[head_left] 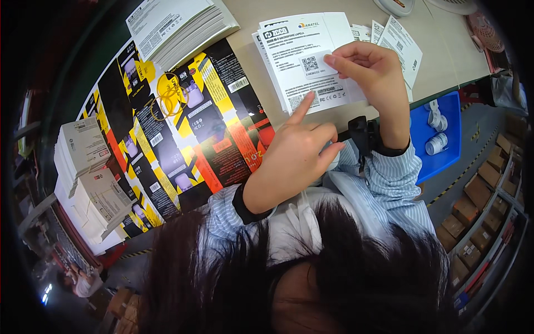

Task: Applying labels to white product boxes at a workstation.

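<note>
Right hand pinching small white sticker over white sheet on far surface. Left hand loosely curled, forefinger pressing sheet's near edge. Probably light, limp, adhesive; best held by one corner. Flat cartons at left.

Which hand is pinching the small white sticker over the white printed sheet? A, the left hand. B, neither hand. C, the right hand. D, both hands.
C: the right hand pinches the small white sticker over the white printed sheet, while the left hand only points its index finger at the sheet's lower edge.
</note>
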`<act>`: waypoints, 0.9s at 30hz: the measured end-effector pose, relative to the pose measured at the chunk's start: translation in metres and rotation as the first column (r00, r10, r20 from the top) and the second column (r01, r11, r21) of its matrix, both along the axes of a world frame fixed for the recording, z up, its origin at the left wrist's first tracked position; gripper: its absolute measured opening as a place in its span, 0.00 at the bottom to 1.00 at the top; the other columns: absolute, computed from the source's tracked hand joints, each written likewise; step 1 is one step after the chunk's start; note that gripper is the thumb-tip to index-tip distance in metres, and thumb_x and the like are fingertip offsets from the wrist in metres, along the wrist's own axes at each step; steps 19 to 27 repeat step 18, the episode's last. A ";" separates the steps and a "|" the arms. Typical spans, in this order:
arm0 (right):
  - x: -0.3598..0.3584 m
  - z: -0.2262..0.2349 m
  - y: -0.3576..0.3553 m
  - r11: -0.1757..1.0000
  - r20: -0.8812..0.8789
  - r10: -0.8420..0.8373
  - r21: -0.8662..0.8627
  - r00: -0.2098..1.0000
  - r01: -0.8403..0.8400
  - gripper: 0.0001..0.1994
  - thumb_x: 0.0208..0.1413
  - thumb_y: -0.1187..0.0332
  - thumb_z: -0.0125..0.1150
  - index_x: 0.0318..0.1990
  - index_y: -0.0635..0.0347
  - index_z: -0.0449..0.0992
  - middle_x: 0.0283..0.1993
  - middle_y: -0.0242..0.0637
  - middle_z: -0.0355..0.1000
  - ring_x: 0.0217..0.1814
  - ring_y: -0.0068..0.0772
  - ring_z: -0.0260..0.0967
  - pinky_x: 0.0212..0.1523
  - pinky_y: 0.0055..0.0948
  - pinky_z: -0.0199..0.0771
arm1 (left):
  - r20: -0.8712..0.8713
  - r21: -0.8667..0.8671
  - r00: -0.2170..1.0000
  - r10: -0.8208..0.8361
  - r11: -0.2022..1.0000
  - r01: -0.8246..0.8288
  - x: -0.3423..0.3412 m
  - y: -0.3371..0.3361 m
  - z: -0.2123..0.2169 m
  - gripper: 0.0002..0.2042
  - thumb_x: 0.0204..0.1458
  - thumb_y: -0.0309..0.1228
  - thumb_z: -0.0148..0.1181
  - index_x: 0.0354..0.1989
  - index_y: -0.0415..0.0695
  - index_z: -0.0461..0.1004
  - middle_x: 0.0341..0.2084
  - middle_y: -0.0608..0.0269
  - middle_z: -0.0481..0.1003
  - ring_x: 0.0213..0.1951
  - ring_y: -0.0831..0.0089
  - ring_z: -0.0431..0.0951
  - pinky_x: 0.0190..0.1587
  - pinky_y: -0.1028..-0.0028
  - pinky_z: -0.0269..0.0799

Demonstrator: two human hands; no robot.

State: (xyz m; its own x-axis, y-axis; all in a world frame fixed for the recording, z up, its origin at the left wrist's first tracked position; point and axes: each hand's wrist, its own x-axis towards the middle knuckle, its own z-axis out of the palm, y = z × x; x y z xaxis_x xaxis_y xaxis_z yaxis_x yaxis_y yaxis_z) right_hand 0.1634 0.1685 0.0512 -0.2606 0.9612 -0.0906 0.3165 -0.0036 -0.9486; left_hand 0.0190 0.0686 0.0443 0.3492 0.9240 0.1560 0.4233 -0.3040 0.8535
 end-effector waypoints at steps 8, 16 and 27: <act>-0.001 0.003 -0.003 1.000 0.048 -0.008 0.012 0.999 0.008 0.06 0.45 0.72 0.64 0.30 0.65 0.77 0.24 0.32 0.73 0.25 0.16 0.66 0.26 0.15 0.64 | -0.005 -0.029 1.000 -0.016 0.999 0.016 0.000 0.000 0.002 0.08 0.45 0.28 0.57 0.19 0.39 0.67 0.11 0.53 0.68 0.22 0.55 0.71 0.63 0.60 0.49; -0.004 -0.002 -0.005 0.996 0.140 -0.027 0.093 0.990 0.014 0.06 0.46 0.71 0.64 0.30 0.65 0.77 0.25 0.32 0.73 0.27 0.17 0.68 0.27 0.14 0.65 | -0.020 -0.032 1.000 -0.013 0.999 0.012 0.000 0.000 0.001 0.08 0.45 0.29 0.57 0.20 0.39 0.68 0.12 0.53 0.68 0.24 0.54 0.72 0.63 0.61 0.49; -0.008 -0.005 -0.009 0.973 0.211 -0.092 0.227 0.973 0.043 0.08 0.44 0.67 0.65 0.27 0.62 0.78 0.23 0.34 0.75 0.23 0.24 0.72 0.25 0.16 0.69 | -0.021 -0.037 1.000 -0.014 0.999 0.013 0.000 0.000 0.001 0.08 0.45 0.30 0.58 0.20 0.39 0.68 0.12 0.53 0.69 0.25 0.54 0.73 0.63 0.61 0.48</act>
